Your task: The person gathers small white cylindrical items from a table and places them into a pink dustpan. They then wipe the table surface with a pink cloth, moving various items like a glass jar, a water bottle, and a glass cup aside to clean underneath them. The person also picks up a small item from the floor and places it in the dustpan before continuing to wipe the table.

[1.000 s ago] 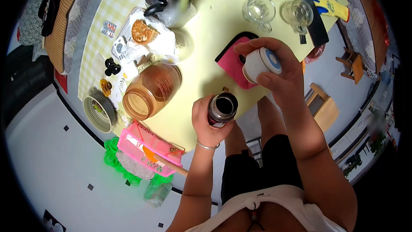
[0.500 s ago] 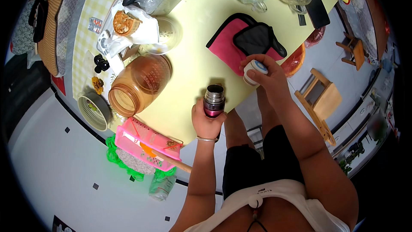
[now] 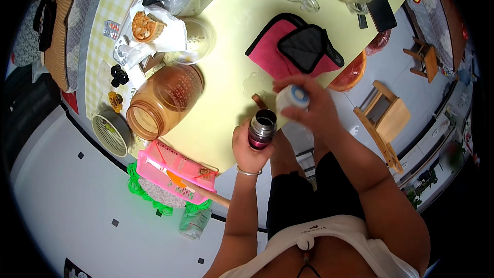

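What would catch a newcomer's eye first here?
Probably the open metal-necked flask in the left hand, near the picture's middle, with a white, blue-topped lid in the right hand beside it. Next, perhaps, the big amber jar on the left of the table and the pink basket below it.

A white top with a wide, scooped neckline is worn, marked at the chest by small dark print. Black shorts are worn below. The left wrist is ringed by a slim silver bangle. A dark cord is strung with a reddish bead.
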The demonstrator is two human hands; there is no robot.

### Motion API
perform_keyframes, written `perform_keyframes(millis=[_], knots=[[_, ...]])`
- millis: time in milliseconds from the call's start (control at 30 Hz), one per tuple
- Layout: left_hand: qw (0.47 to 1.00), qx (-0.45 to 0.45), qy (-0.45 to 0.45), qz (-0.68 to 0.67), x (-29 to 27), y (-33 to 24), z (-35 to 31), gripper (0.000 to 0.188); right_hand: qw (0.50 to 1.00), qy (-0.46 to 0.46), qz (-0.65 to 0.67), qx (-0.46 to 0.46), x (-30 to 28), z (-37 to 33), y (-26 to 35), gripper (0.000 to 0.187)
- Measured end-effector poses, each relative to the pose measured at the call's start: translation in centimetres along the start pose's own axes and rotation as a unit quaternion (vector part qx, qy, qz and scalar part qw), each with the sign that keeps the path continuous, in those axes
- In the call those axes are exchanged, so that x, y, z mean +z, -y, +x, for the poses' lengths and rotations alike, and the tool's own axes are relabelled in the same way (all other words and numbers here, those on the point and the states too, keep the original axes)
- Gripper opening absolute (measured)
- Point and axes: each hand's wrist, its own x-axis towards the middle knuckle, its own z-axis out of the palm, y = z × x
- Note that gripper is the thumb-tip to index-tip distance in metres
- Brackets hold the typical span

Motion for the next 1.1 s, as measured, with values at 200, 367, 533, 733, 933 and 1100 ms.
perform_keyframes(millis=[200, 367, 533, 733, 933, 1100], knots=[[0.995, 0.098, -0.02, -0.016, -1.2, -3.8, 0.6, 0.063, 0.965, 0.124, -0.182, -0.141, 1.7, -1.8, 0.6, 0.055], [0.984, 0.169, -0.047, -0.015, -1.9, -5.6, 2.0, 0.065, 0.941, 0.123, -0.243, -0.201, 1.8, -1.9, 1.6, 0.062], [0.966, 0.184, -0.17, 0.059, -1.5, -7.3, 4.2, 0.067, 0.968, -0.012, -0.196, -0.159, 4.3, -3.2, 2.2, 0.072], [0.965, 0.058, -0.252, -0.048, -2.9, -5.3, 3.3, 0.076, 0.866, -0.01, -0.454, -0.208, -0.8, 2.2, 0.5, 0.075], [0.96, -0.003, -0.236, -0.152, -4.2, -1.2, 1.0, 0.082, 0.706, -0.048, -0.632, -0.315, -6.4, 11.1, -5.2, 0.06], [0.966, 0.02, -0.222, -0.129, -5.1, 1.0, -1.2, 0.087, 0.754, -0.003, -0.559, -0.346, 0.0, 6.4, -4.3, 0.045]])
